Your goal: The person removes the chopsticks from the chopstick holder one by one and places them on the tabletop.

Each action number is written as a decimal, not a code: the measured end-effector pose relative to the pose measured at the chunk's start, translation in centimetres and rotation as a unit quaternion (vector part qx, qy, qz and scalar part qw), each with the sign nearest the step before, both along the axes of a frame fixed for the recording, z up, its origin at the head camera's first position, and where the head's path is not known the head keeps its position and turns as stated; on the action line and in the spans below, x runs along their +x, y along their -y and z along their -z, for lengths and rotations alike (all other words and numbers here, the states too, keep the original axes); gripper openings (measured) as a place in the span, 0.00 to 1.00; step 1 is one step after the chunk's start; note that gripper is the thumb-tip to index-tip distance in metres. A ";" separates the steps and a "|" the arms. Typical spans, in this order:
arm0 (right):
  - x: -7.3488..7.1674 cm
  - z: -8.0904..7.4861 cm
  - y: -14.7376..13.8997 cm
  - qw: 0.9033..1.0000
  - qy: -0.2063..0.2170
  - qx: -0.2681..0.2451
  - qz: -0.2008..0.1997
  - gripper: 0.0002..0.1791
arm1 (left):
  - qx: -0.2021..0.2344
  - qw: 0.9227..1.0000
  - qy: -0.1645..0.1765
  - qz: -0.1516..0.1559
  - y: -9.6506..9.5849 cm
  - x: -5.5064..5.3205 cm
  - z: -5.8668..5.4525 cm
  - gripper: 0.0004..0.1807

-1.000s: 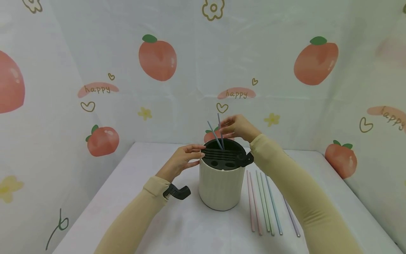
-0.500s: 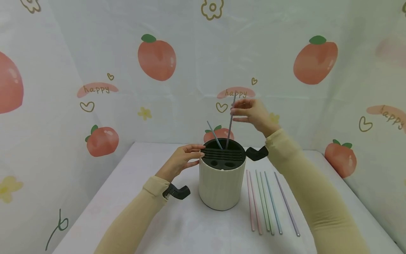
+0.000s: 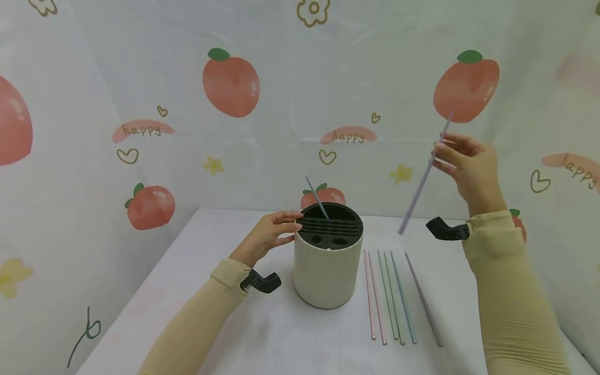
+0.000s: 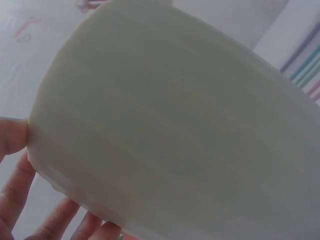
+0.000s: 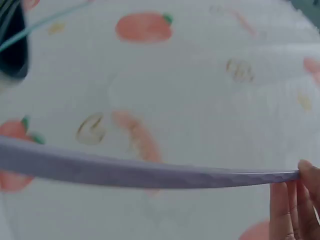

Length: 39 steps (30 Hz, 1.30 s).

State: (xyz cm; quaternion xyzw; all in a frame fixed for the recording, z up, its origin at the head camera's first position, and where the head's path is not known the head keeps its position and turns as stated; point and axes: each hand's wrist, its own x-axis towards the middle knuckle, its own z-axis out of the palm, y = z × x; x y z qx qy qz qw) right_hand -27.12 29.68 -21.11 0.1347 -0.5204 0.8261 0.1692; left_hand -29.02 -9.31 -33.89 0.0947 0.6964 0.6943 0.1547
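My right hand holds a purple chopstick up in the air, pinched near its upper end between thumb and fingers. It slants down to the left, right of the holder. In the right wrist view the same chopstick runs across to the fingertips. A cream utensil holder with a black slotted top stands upright on the table. Fingers of my left hand rest on its left side at the rim. A blue chopstick leans in the holder's rear compartment, its lower end hidden.
Right of the holder, several chopsticks lie on the white table: pink ones, green ones, a blue one and a purple one. A white cloth with printed fruit hangs behind.
My right hand has drawn the purple chopstick up out of the holder and carried it to the right. The left hand stays at the holder.
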 end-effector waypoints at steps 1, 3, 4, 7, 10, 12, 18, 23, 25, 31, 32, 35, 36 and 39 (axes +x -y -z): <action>-0.1 1.2 -1.0 1.000 0.017 0.024 0.006 0.12 | 0.000 1.000 0.000 0.000 0.0 0.0 0.0 0.22; -0.2 4.1 -2.8 0.996 0.056 0.066 0.003 0.11 | 0.001 1.000 0.000 -0.001 0.0 0.1 0.0 0.22; -0.3 5.8 -3.7 0.993 0.075 0.088 -0.003 0.11 | 0.000 1.000 0.000 0.000 0.0 0.1 0.1 0.22; -0.2 10.8 -6.0 0.975 0.137 0.176 -0.014 0.12 | 0.002 1.000 0.003 -0.001 0.1 0.1 0.2 0.21; 0.0 15.2 -7.3 0.938 0.193 0.289 -0.004 0.12 | 0.000 1.000 0.003 0.000 0.1 0.0 0.3 0.21; 0.2 17.4 -7.6 0.905 0.229 0.359 0.003 0.21 | 0.001 1.000 0.003 0.000 0.1 0.0 0.3 0.22; 0.6 21.3 -7.2 0.861 0.308 0.405 -0.006 0.26 | 0.003 1.000 0.002 0.001 0.0 0.0 0.2 0.23; 0.7 22.9 -6.9 0.848 0.334 0.412 -0.008 0.23 | -0.001 1.000 0.004 -0.001 -0.1 0.0 0.1 0.23; 0.6 23.3 -6.8 0.845 0.337 0.416 -0.005 0.22 | -0.003 1.000 0.004 -0.002 -0.1 0.0 0.1 0.23; 0.5 23.8 -6.7 0.841 0.338 0.423 0.008 0.23 | 0.001 1.000 0.005 -0.005 -0.2 -0.1 0.1 0.22; 0.4 23.9 -6.7 0.840 0.337 0.424 0.010 0.23 | 0.001 1.000 0.005 -0.006 -0.2 -0.1 0.0 0.22; 0.3 23.9 -6.7 0.838 0.338 0.428 0.014 0.23 | 0.002 1.000 0.004 -0.008 -0.2 -0.1 0.0 0.22; 0.2 24.0 -6.7 0.838 0.341 0.427 0.015 0.23 | 0.002 1.000 0.004 -0.008 -0.2 0.0 0.0 0.22; 0.1 24.1 -6.7 0.836 0.345 0.427 0.012 0.23 | 0.001 1.000 0.003 -0.007 -0.1 0.0 0.0 0.22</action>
